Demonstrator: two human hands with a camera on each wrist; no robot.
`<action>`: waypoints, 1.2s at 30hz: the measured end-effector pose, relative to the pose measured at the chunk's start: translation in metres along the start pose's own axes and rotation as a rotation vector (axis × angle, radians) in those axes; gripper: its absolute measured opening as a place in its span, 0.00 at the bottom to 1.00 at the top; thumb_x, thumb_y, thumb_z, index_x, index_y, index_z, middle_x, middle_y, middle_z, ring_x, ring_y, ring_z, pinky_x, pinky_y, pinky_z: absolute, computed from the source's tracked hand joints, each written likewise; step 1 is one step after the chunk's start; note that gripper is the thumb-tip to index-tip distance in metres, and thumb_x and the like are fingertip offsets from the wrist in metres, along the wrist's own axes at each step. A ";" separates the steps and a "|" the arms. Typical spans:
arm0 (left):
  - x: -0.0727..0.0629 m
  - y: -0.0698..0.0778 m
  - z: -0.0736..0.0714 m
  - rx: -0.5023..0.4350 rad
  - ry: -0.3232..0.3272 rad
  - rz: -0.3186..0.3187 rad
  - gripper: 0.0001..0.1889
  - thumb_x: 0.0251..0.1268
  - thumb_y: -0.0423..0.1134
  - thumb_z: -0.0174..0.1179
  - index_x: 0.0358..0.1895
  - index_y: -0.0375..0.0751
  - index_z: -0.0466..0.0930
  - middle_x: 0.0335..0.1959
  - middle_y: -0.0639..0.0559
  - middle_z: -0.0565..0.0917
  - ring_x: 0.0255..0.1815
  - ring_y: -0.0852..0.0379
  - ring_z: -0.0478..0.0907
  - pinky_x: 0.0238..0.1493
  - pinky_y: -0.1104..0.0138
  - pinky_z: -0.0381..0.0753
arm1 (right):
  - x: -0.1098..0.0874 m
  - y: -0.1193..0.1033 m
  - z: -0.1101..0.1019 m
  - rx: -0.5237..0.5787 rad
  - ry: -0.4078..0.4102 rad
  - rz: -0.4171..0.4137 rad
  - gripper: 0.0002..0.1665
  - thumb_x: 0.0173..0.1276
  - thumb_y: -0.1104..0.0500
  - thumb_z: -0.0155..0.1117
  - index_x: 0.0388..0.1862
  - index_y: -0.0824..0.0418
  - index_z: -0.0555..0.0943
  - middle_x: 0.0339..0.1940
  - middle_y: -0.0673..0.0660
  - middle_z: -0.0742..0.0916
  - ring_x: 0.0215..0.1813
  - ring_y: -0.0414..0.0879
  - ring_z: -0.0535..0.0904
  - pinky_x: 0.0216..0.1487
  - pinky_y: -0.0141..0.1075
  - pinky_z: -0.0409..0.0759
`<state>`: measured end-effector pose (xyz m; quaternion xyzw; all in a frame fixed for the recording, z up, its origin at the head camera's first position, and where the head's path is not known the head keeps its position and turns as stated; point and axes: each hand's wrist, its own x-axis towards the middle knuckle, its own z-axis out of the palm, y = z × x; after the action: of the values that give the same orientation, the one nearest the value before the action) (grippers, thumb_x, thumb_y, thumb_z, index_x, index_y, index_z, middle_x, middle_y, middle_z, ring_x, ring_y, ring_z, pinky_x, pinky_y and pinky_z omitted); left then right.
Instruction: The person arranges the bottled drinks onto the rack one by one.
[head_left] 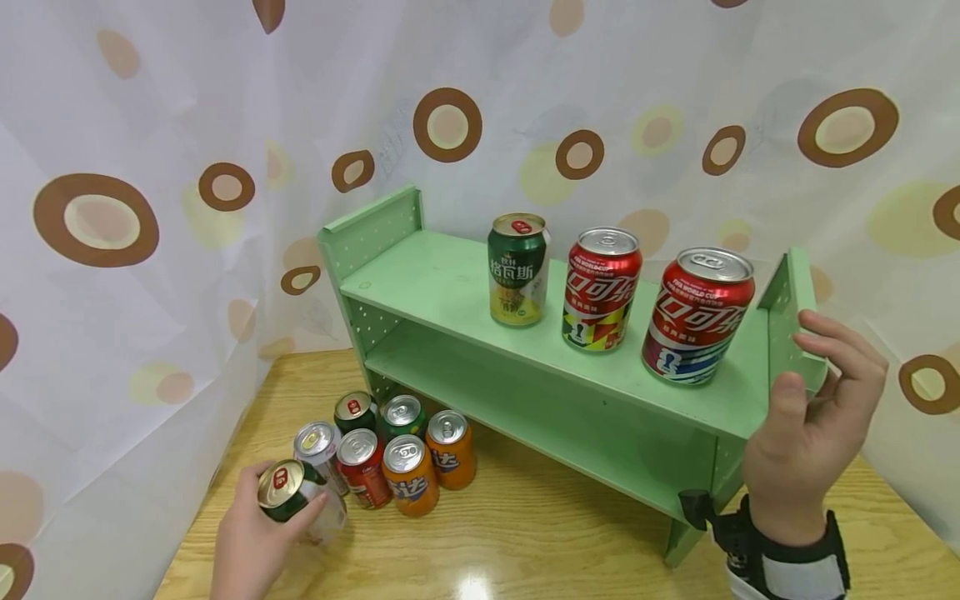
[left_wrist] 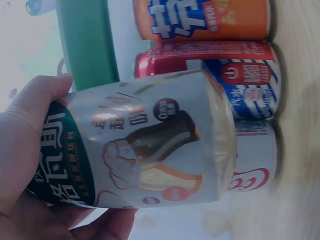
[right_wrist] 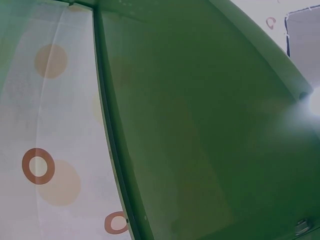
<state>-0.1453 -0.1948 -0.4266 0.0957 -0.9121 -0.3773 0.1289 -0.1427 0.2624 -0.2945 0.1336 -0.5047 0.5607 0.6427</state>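
Observation:
My left hand grips a green and white drink can with a gold top and red tab, tilted over the table at the front left. In the left wrist view, thumb and fingers wrap the green upper part of this can, and its white side shows beer-mug pictures. My right hand is at the shelf's right end panel, fingers loosely bent and holding nothing; whether it touches the panel I cannot tell. The right wrist view is filled mostly by the green shelf.
On the green shelf's top board stand a green-yellow can and two red cola cans. Beside its left end, several cans cluster on the wooden table, including orange cans, a red can and a silver-white can.

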 end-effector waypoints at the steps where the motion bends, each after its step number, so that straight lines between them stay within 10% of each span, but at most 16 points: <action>1: 0.000 0.001 -0.001 -0.005 0.009 0.001 0.42 0.55 0.50 0.79 0.66 0.35 0.65 0.55 0.31 0.83 0.54 0.35 0.83 0.51 0.48 0.81 | 0.000 0.000 0.000 0.004 0.000 0.001 0.21 0.67 0.57 0.68 0.43 0.76 0.75 0.55 0.64 0.81 0.62 0.54 0.76 0.58 0.32 0.76; 21: 0.012 0.030 -0.020 -0.087 0.078 0.023 0.42 0.57 0.43 0.78 0.70 0.35 0.63 0.57 0.29 0.80 0.57 0.31 0.80 0.55 0.39 0.80 | 0.000 0.002 -0.004 0.002 -0.021 -0.012 0.22 0.68 0.56 0.68 0.44 0.77 0.75 0.56 0.65 0.81 0.62 0.54 0.77 0.56 0.31 0.78; 36: 0.020 0.059 -0.033 -0.049 0.088 0.183 0.40 0.55 0.45 0.79 0.67 0.36 0.67 0.51 0.33 0.85 0.49 0.38 0.85 0.38 0.62 0.82 | -0.001 0.004 -0.007 -0.018 -0.036 -0.007 0.22 0.69 0.56 0.66 0.46 0.77 0.75 0.57 0.64 0.80 0.63 0.54 0.76 0.58 0.31 0.78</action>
<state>-0.1592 -0.1809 -0.3589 0.0254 -0.9010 -0.3813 0.2052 -0.1427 0.2682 -0.2995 0.1398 -0.5205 0.5514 0.6368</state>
